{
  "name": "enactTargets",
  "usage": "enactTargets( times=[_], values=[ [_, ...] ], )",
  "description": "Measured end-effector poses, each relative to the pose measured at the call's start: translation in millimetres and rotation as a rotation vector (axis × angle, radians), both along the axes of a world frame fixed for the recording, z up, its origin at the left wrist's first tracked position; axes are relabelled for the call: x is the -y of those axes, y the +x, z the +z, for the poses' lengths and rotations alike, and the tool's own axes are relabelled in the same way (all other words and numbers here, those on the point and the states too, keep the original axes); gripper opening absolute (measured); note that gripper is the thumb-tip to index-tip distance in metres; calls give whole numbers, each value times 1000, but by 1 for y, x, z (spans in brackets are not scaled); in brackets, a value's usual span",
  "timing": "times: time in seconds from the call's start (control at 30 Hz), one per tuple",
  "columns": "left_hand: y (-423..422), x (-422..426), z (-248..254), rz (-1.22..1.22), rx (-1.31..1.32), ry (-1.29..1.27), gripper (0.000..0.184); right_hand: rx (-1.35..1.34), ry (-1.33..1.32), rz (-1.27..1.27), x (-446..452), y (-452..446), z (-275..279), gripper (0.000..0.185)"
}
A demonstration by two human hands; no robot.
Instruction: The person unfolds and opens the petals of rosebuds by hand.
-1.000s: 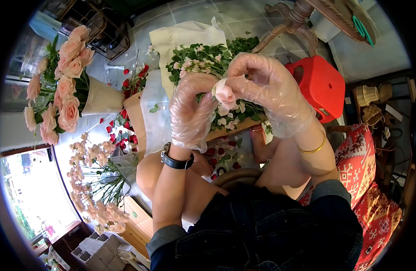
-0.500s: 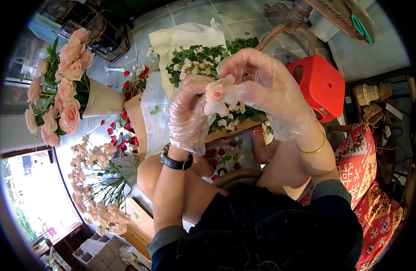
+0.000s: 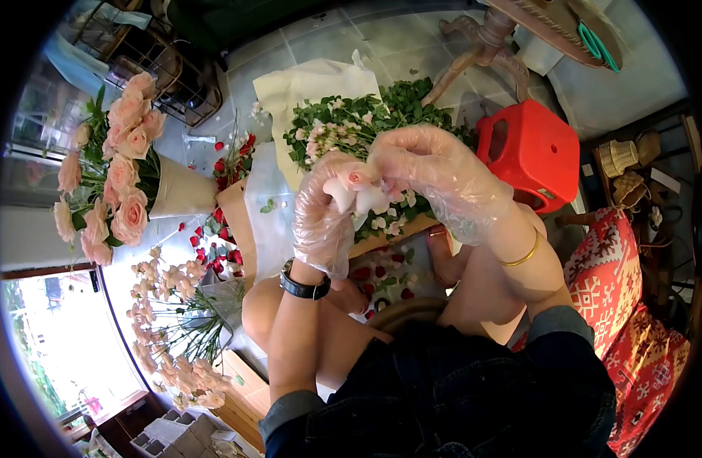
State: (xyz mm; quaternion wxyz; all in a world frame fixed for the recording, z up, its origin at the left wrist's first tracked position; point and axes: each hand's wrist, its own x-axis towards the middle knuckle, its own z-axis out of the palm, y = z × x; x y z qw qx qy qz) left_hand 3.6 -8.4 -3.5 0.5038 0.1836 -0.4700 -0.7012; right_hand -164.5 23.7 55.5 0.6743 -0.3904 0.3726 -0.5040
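My left hand (image 3: 319, 212), in a clear plastic glove, is closed around a pale pink rose (image 3: 357, 180). The bloom faces up at me with its outer petals folded back; its stem is hidden. My right hand (image 3: 442, 172), gloved the same way, has its fingertips pinched together at the rose's right edge, on a petal as far as I can see. Below both hands, a bunch of small pink flowers with green leaves (image 3: 408, 99) lies on pale wrapping paper (image 3: 313, 80).
A white bucket of large pink roses (image 3: 185, 187) stands left, above a bunch of lighter blooms (image 3: 172, 366). Red petals (image 3: 221, 256) litter the tiled floor. A red plastic stool (image 3: 545, 149) sits right, near a carved table leg (image 3: 481, 53). Patterned red fabric (image 3: 607, 259) lies beside me.
My right hand's fingers have come down and closed at the rose's edge, where they were spread and curved before. The rose has shifted slightly down and left and tilted.
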Motion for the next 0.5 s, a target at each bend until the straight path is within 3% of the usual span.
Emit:
enactTargets(
  times=[0.07,0.13,0.23,0.5],
  values=[
    [3,-5,4,-19,6,33,28,69,43,-18,1,-1,1,18],
    [4,-4,5,-34,30,112,27,-164,-121,-56,5,-4,3,18],
    [4,-5,5,-111,26,93,26,-151,-260,-84,6,-4,6,17],
    [4,-5,11,-241,128,174,25,-237,-283,-160,4,-5,4,15]
  ],
)
